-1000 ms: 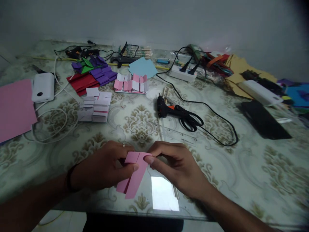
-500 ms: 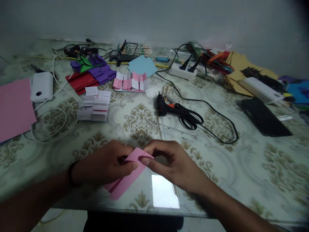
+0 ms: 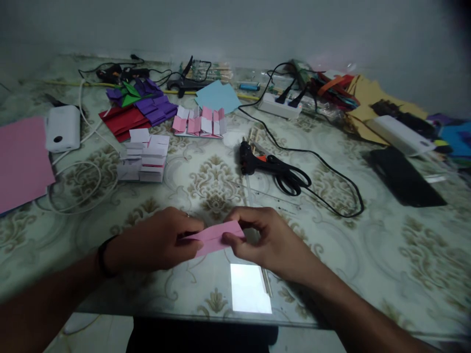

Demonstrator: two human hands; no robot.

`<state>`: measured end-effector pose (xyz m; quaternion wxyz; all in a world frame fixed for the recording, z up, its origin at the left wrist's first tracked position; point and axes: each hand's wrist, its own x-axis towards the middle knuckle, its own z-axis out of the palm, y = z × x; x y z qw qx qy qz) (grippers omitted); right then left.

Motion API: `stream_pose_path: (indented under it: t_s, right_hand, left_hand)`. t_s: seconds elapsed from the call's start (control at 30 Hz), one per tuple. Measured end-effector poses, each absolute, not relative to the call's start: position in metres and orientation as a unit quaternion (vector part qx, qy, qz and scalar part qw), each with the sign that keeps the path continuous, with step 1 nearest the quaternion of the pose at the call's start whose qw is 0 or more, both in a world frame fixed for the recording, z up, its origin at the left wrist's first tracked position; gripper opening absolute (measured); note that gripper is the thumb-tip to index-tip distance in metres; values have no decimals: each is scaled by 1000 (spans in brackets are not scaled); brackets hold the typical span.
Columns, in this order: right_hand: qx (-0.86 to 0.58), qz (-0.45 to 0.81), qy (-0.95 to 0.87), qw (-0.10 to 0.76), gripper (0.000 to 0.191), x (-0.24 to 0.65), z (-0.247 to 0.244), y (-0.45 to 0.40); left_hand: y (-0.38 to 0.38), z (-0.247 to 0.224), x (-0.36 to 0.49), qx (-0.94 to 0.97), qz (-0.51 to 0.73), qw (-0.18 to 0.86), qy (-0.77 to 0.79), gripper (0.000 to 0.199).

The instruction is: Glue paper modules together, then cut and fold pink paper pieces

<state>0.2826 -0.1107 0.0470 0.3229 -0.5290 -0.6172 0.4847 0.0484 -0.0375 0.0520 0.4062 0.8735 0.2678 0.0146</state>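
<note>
A folded strip of pink paper (image 3: 215, 237) is held up between my two hands, just above the near part of the table. My left hand (image 3: 162, 239) grips its left end, thumb in front and fingers behind. At the right end, my right hand (image 3: 257, 238) pinches the paper between thumb and fingers. A lengthwise crease runs along the strip, which lies nearly level. Its left end is hidden by my left hand.
Beyond my hands lie a black glue gun (image 3: 250, 157) and black scissors (image 3: 290, 176). Folded white-and-pink paper pieces (image 3: 152, 159) sit to the left, near pink sheets (image 3: 24, 164). A power strip (image 3: 279, 106) stands behind; a black phone (image 3: 406, 176) lies right.
The pink paper has turned from a steep diagonal to nearly level, and its lower-left end no longer shows below my left hand. My right hand has shifted slightly right along it.
</note>
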Motion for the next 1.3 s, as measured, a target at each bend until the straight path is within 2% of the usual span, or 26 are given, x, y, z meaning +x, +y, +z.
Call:
stream_pose_path:
  t_s: [0.13, 0.33, 0.67, 1.0, 1.3]
  right_hand:
    - [-501, 455, -680, 280, 9, 277, 43, -114]
    - [-494, 386, -733, 263, 11, 269, 34, -115]
    - [-507, 308, -746, 303, 13, 264, 30, -117]
    - [-532, 299, -722, 326, 11, 272, 37, -114]
    - [-566, 302, -688, 340, 11, 287, 48, -109]
  left_hand:
    - [-45, 48, 51, 891, -5, 377, 253, 21]
    - [-49, 38, 52, 894, 39, 382, 229, 22]
    - [-53, 34, 55, 897, 124, 347, 245, 25]
    - [-40, 44, 51, 889, 114, 356, 266, 34]
    - [-29, 52, 47, 858, 118, 403, 294, 27]
